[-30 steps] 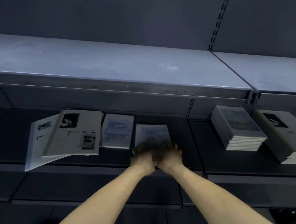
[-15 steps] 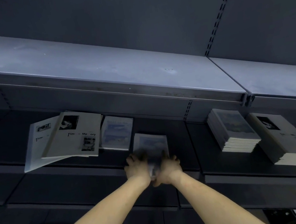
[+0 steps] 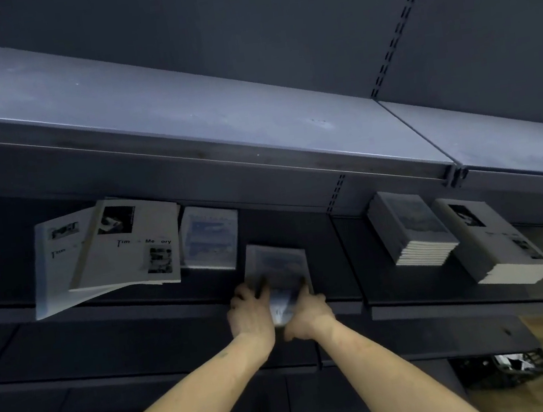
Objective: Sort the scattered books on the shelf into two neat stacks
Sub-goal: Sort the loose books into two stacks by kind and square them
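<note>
Shelf [image 3: 301, 236]: dark, dim.
Grip: left hand [image 3: 250, 315] and right hand [image 3: 308, 311] clamped on small book [image 3: 276, 267] (blurred).
Risk: it may slip off the edge.

An upper board [image 3: 182, 114] of dull grey metal is seen bare, with a dark back panel [image 3: 238, 20] behind it. A slotted upright [image 3: 401, 19] is set into that panel. A black crate [image 3: 512, 367] is seen low at the right, on the floor
</note>
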`<state>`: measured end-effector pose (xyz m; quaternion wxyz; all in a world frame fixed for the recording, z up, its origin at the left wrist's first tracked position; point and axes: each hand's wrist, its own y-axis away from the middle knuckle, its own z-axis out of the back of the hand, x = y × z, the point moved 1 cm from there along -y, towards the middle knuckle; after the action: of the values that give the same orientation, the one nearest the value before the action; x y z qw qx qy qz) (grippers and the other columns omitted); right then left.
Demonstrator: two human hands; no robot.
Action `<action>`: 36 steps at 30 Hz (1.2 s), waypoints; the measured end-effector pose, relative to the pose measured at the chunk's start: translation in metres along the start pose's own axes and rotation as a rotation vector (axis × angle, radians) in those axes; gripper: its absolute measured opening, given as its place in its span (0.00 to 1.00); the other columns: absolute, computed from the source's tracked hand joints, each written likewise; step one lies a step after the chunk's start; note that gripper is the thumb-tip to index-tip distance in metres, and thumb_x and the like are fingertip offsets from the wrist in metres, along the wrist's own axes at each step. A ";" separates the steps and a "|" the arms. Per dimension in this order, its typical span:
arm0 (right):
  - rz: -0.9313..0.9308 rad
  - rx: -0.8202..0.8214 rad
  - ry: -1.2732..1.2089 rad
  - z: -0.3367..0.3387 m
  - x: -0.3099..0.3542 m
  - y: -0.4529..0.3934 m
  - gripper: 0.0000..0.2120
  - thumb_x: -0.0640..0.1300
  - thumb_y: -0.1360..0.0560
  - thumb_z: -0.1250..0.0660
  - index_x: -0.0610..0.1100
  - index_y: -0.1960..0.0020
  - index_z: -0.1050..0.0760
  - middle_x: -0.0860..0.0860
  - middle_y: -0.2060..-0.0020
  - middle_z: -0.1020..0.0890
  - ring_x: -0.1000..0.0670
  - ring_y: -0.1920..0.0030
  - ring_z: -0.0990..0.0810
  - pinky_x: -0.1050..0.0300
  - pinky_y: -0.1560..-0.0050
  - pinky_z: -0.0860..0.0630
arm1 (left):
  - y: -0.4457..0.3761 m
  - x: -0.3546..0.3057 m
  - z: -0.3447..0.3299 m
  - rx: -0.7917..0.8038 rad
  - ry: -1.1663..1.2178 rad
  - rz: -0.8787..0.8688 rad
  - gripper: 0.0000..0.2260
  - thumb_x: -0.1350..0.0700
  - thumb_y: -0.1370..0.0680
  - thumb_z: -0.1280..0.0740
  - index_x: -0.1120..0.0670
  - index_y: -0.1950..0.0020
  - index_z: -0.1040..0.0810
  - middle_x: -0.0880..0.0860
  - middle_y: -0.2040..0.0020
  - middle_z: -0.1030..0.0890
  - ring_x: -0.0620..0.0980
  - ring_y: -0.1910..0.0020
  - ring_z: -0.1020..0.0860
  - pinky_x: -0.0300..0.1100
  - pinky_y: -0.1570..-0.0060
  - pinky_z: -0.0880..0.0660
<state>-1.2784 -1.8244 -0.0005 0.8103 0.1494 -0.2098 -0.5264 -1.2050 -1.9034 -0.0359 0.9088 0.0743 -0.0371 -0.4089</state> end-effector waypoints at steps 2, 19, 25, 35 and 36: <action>0.028 0.015 0.019 -0.003 0.000 0.007 0.60 0.46 0.35 0.23 0.47 0.21 0.65 0.40 0.32 0.32 0.43 0.37 0.27 0.55 0.46 0.24 | 0.004 0.003 -0.002 0.000 0.034 -0.014 0.36 0.60 0.19 0.40 0.45 0.21 0.60 0.65 0.30 0.40 0.55 0.43 0.26 0.41 0.52 0.24; 0.211 -0.398 -0.160 0.031 -0.096 0.067 0.39 0.42 0.29 0.34 0.54 0.24 0.48 0.46 0.48 0.29 0.46 0.61 0.25 0.54 0.62 0.27 | 0.067 -0.064 0.050 -0.217 -0.014 -0.125 0.37 0.62 0.24 0.39 0.49 0.20 0.55 0.61 0.38 0.32 0.51 0.57 0.23 0.41 0.66 0.29; 0.195 -0.413 -0.193 0.042 -0.197 0.092 0.40 0.42 0.28 0.35 0.52 0.22 0.51 0.45 0.43 0.30 0.47 0.62 0.26 0.55 0.65 0.31 | 0.110 -0.151 0.054 -0.254 -0.056 -0.146 0.37 0.60 0.24 0.40 0.51 0.20 0.57 0.59 0.43 0.32 0.48 0.65 0.29 0.39 0.68 0.29; 0.174 -0.431 -0.233 0.074 -0.297 0.099 0.40 0.43 0.26 0.36 0.52 0.21 0.54 0.45 0.42 0.31 0.48 0.60 0.27 0.55 0.63 0.31 | 0.140 -0.249 0.075 -0.264 -0.055 -0.169 0.38 0.61 0.25 0.39 0.52 0.20 0.56 0.59 0.43 0.33 0.46 0.72 0.37 0.38 0.72 0.34; 0.177 -0.443 -0.237 0.077 -0.301 0.096 0.40 0.42 0.26 0.36 0.52 0.21 0.54 0.45 0.43 0.31 0.48 0.60 0.27 0.55 0.63 0.31 | 0.138 -0.254 0.077 -0.268 -0.058 -0.173 0.38 0.62 0.25 0.39 0.53 0.20 0.56 0.59 0.43 0.33 0.46 0.72 0.37 0.38 0.70 0.33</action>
<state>-1.3484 -1.5117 0.0561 0.8359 -0.1130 -0.1949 -0.5005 -1.2816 -1.6306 0.0616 0.8706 -0.0566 -0.0016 -0.4886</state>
